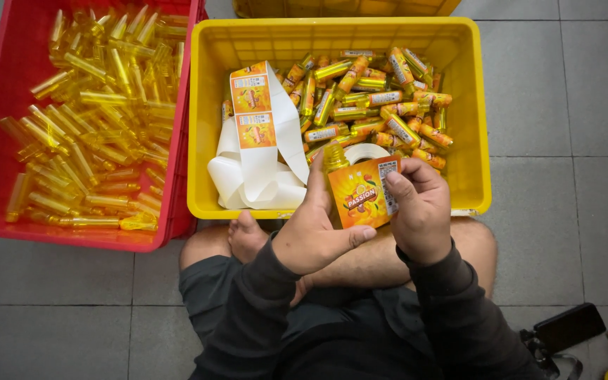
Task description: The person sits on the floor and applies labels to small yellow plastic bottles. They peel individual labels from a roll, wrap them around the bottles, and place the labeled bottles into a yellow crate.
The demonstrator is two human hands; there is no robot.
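Head view, both hands gripping a yellow bottle, orange label hiding its body.

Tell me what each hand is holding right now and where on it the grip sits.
Both hands share one small yellow bottle with an orange label. The left hand grips its left side; the right hand pinches the label's right edge, thumb on top.

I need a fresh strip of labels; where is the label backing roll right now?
In the head view, the white label strip lies in the left half of the yellow crate, beside the labelled bottles and just up-left of the left hand.
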